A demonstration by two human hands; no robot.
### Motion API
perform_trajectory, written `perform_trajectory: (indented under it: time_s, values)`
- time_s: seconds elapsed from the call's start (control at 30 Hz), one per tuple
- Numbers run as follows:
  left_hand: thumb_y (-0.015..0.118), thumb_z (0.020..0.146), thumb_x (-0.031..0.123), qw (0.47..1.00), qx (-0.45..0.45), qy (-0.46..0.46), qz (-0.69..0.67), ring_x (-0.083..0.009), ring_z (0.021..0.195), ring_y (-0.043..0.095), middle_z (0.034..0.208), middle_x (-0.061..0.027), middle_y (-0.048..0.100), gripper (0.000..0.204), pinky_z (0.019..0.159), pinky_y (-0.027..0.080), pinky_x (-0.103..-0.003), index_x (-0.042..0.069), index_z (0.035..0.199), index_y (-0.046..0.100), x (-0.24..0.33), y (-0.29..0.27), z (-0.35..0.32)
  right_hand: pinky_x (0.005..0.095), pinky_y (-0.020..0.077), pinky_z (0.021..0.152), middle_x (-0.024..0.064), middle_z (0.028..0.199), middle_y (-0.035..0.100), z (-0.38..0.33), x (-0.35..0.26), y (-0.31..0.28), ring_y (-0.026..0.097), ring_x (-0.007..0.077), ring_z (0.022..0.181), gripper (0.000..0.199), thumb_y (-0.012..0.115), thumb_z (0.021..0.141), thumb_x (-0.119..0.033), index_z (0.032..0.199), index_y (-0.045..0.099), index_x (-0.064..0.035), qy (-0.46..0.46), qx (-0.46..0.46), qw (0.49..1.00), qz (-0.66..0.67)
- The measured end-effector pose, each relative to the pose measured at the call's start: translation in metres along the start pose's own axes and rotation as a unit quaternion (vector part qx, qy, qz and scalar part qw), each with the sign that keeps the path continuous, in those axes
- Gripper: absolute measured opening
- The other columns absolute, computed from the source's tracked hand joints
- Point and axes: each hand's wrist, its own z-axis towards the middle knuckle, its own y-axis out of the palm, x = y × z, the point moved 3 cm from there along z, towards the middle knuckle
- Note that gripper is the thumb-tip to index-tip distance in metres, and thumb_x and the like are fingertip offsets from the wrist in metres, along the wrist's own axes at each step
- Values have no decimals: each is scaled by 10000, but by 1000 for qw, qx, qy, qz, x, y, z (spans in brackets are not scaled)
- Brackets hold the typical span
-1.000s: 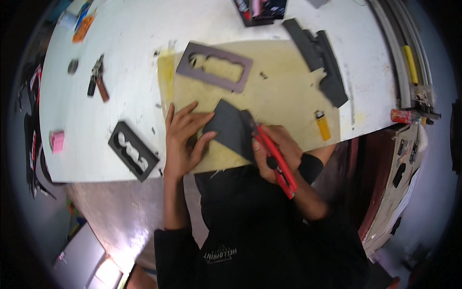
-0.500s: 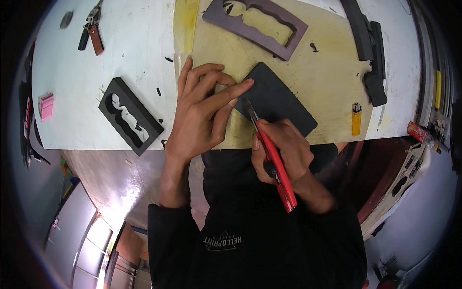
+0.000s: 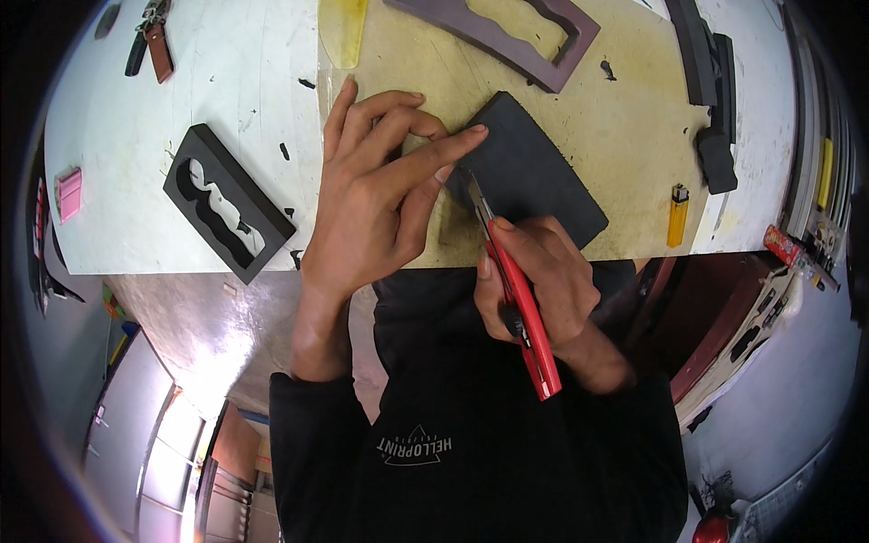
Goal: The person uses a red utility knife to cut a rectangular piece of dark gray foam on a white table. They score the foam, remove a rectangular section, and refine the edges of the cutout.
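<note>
A dark rectangular block [image 3: 543, 167], foam-like in look, lies at a slant near the table's front edge. My left hand [image 3: 369, 185] holds its left side, index fingertip on the top face and thumb against the edge, while the other fingers are raised and curled beside it. My right hand [image 3: 548, 285] is closed around a red utility knife [image 3: 520, 299]. The knife's blade [image 3: 476, 192] points away from me, its tip at the block's left part near my left thumb. Whether the tip has sunk in is hard to see.
On the left lies a black block with a scalloped cutout [image 3: 231, 204]; a similar purple frame [image 3: 507, 41] is at the back. A yellow lighter [image 3: 677, 215], dark strips [image 3: 697, 54], keys with a brown fob [image 3: 158, 50] and a pink item [image 3: 69, 194] lie around the cutting mat [image 3: 625, 136].
My view has shifted slightly, so the table's things sit higher in the picture. Both hands keep nearly the same hold, and the knife tip stays by my left thumb.
</note>
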Motion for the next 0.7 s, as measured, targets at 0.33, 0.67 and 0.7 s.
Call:
perform_trajectory:
  time_s: [0.33,0.67,0.7]
  values:
    - [654,887,57,1000,5,-2,2,-320,1232,569,1035,-82,674,360,1227,206,-579,142,1212,785,-1,2,0,350,543,565,205,860,656,0,2,2,649,279,657,396,697,713,147,1104,646,179,-16,8,1000,-2]
    - [643,895,68,1000,3,3,8,-326,1243,570,1031,-84,673,357,1227,200,-578,142,1216,781,-1,2,-1,402,570,674,218,957,678,5,-5,-4,674,308,805,468,733,699,67,1156,664,143,-7,-47,998,-52]
    - [643,896,70,1000,2,4,10,-326,1244,570,1030,-84,672,358,1227,200,-578,142,1219,779,-1,2,-1,415,580,719,229,955,691,8,-6,-5,691,334,840,430,724,731,75,1153,661,131,-6,-50,997,-59]
